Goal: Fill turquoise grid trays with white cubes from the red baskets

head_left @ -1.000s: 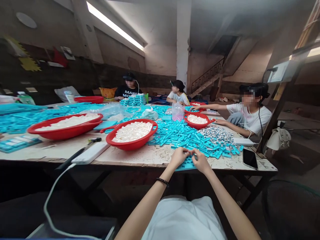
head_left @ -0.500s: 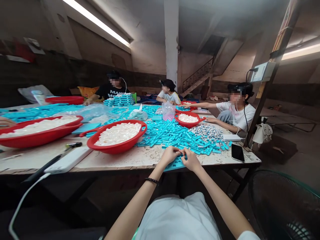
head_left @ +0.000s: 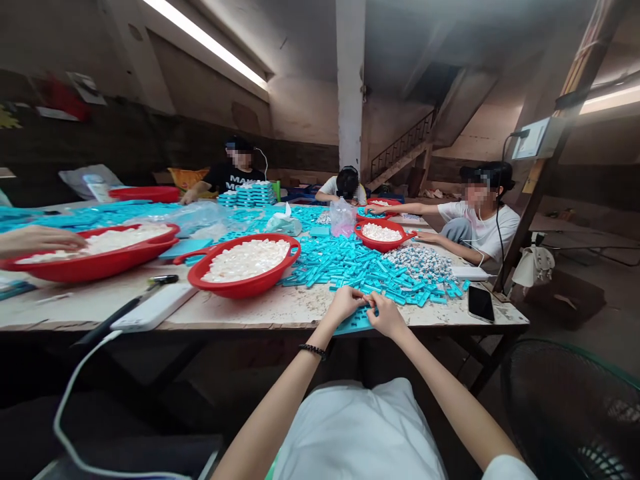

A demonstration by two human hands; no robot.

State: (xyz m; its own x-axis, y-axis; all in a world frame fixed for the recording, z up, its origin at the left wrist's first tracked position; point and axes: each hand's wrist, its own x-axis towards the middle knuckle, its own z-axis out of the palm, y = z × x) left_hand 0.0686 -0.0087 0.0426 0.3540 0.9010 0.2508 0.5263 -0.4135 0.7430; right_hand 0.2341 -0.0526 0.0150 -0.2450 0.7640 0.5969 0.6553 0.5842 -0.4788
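Observation:
My left hand (head_left: 347, 305) and my right hand (head_left: 386, 315) meet at the table's front edge, fingertips pinched close together. Whatever sits between the fingers is too small and hidden to make out. Beneath them lies a flat blue plastic plate (head_left: 354, 321) with small slots, partly covered by my hands. Just beyond spreads a heap of blue plastic pieces (head_left: 340, 260). To its right is a pile of small white-and-blue parts (head_left: 420, 262). A red basin (head_left: 235, 288) to the left of my hands holds white pieces (head_left: 247, 260).
A black phone (head_left: 481, 304) lies near the right corner. At left are a white power bank (head_left: 154, 308) with a cable and another red basin (head_left: 100, 268), a co-worker's hand (head_left: 47, 241) over it. Several co-workers sit around the table. A fan (head_left: 570, 407) stands at right.
The view has shifted slightly, moving things to the right. A co-worker's hand has come over the left basin, and the co-worker at the far side has lowered their head. My hands stay together.

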